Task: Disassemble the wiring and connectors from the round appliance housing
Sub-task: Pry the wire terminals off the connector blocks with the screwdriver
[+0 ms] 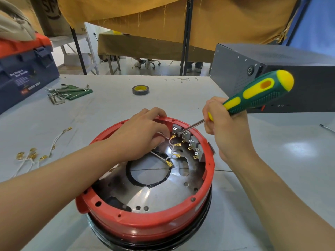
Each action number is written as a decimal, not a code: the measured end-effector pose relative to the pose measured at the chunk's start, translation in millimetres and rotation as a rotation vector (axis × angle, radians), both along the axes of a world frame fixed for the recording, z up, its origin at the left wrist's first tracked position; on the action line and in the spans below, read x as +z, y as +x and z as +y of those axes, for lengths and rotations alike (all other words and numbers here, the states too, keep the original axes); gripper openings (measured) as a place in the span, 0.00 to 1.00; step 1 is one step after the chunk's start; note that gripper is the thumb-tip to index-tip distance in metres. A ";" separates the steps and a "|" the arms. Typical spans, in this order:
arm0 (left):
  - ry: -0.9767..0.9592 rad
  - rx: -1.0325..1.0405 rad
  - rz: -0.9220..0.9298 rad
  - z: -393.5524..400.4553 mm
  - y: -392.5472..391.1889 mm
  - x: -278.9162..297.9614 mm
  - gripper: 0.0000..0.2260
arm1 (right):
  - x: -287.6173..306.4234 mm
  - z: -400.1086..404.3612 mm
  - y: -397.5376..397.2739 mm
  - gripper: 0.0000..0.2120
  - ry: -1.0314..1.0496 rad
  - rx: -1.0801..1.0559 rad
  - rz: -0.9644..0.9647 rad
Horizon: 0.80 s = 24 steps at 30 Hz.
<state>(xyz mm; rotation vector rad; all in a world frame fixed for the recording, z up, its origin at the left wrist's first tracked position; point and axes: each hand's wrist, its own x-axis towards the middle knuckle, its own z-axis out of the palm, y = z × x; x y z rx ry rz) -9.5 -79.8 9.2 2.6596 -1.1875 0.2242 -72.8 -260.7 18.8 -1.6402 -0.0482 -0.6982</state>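
A round red appliance housing (145, 223) sits on the grey surface (112, 109), open side up, showing a shiny metal pan with a round central hole. Along the housing's far right inner wall runs a row of grey switch blocks (192, 142) with brass tabs. White wires (170, 153) ending in brass spade connectors (176, 155) fan out across the pan just beside that row.

The left hand (139, 136) reaches into the housing from its left rim, fingers curled and pinching a white wire close to the farthest switch block. The right hand (226, 131), over the housing's far right rim, grips a green and yellow screwdriver (257, 95); the tip of its metal shaft rests at the farthest switch block, just beside the left fingertips.

Left of the housing, loose white wires with brass terminals (30, 156) lie on the surface. Beyond the housing lies a roll of black tape (140, 90), with hex keys (58, 95) on a green pouch farther left, next to a blue and orange toolbox (23, 69). A dark metal case (290, 73) stands beyond the housing to its right.
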 end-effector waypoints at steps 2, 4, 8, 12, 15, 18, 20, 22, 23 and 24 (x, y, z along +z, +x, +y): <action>-0.004 -0.001 0.000 0.0 0.1 -0.3 0.09 | 0.1 1.9 -1.2 0.14 0.012 -0.021 0.003; -0.007 -0.004 0.001 0.1 0.4 -0.6 0.08 | -0.7 4.4 -3.2 0.15 0.005 -0.034 -0.008; -0.018 -0.009 0.003 0.5 1.0 -1.2 0.08 | -3.0 6.5 -11.5 0.14 -0.157 0.013 -0.056; -0.024 -0.015 0.004 0.4 1.1 -1.0 0.08 | 1.1 3.6 -15.7 0.15 -0.277 0.032 -0.059; -0.022 -0.014 0.008 0.5 0.5 -0.9 0.08 | 3.6 -0.1 -14.7 0.15 -0.290 0.062 -0.052; -0.015 -0.009 0.007 0.2 -0.2 -0.4 0.08 | 2.5 -2.1 -13.7 0.15 -0.325 0.070 -0.049; -0.012 -0.008 0.007 0.3 -0.5 0.2 0.08 | 1.0 -2.7 -11.9 0.15 -0.298 0.074 -0.047; -0.006 -0.005 0.007 0.3 -0.7 0.4 0.08 | 0.0 -3.7 -9.3 0.14 -0.229 0.082 -0.034; -0.003 -0.003 0.006 0.2 -0.7 0.4 0.08 | 0.1 -4.1 -7.8 0.13 -0.192 0.086 -0.024; -0.001 -0.001 0.006 0.1 -0.9 0.5 0.08 | 0.4 -4.3 -6.3 0.13 -0.157 0.089 -0.015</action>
